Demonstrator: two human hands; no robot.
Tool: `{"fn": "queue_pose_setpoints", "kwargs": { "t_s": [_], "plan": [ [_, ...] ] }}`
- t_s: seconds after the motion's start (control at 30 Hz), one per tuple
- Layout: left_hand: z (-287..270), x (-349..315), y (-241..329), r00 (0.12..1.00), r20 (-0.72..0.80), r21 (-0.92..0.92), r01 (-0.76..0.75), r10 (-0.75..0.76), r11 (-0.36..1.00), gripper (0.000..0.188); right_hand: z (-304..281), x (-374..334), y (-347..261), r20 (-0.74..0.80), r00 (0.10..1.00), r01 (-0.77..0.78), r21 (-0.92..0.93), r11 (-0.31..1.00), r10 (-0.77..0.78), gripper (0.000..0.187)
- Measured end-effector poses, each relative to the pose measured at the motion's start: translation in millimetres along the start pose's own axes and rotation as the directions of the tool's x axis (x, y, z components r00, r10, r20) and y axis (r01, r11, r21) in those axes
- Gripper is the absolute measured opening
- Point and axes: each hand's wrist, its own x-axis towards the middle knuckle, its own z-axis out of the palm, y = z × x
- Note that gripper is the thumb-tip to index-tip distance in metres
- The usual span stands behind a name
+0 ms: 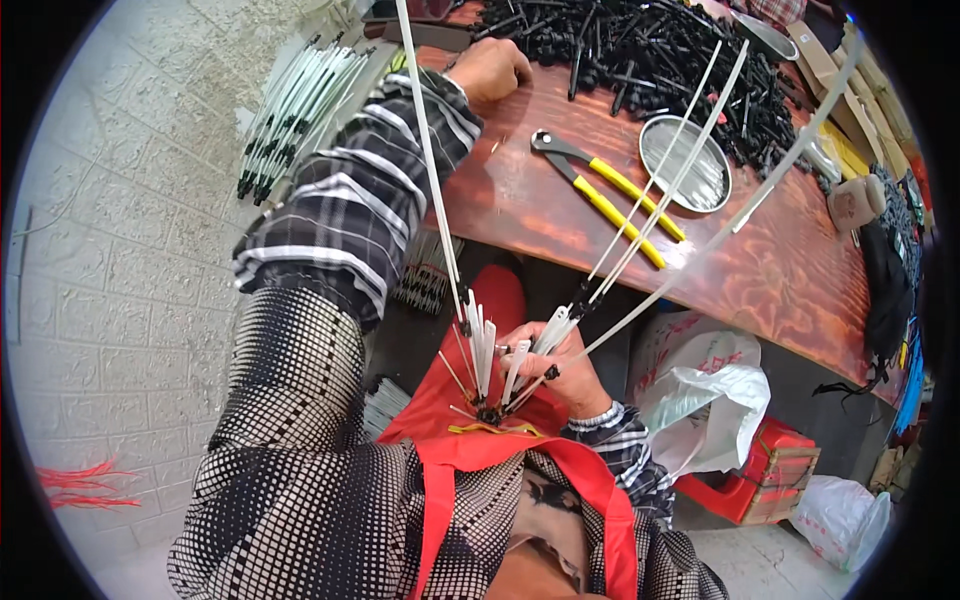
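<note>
My right hand is closed around an umbrella frame over my lap. Short white ribs bunch at its dark hub, and long pale rods fan up and outward from black joints. The fingers pinch among the short ribs; the exact grip is partly hidden. Far ahead, at the left edge of the table, my left hand rests with its fingers curled in beside the pile of black parts. Whether anything lies inside those fingers is hidden. Yellow-handled pliers and a round metal dish of thin pins lie on the reddish table.
Bundles of white ribs with black ends lie left of the table. White plastic bags hang below its front edge, by a red stool. A pale jar stands at the right. Red strings lie at the floor's left.
</note>
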Motion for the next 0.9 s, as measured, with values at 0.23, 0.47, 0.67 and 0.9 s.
{"fn": "queue_pose_setpoints", "kwargs": {
  "t_s": [0.23, 0.47, 0.67, 0.9],
  "plan": [
    [-48.1, -65.2, 54.3, 0.975, 0.096, -0.074, -0.195, 0.202, 0.978, 0.015, -2.1, -2.4, 5.9, -0.033, 0.998, 0.052, -0.075, 0.996, -0.054, 0.034],
    [-103.0, -188.6, 104.9, 0.994, -0.051, -0.776, 0.022, -0.096, 0.631, 0.017, 0.9, -6.5, 7.8, -0.008, 0.994, 0.110, -0.071, 0.991, -0.111, 0.033],
    [-2.4, -317.0, 116.7, 0.880, 0.326, -0.929, 0.366, -0.346, 0.055, 0.029, 28.6, -8.4, -3.3, 0.055, 0.994, 0.104, -0.127, 0.987, -0.098, 0.031],
    [29.1, -346.3, 176.2, 0.903, 0.280, -0.910, 0.143, -0.325, -0.388, 0.035, 49.9, -19.3, 4.2, 0.058, 0.983, 0.181, -0.229, 0.956, -0.172, 0.026]
  ]
}}
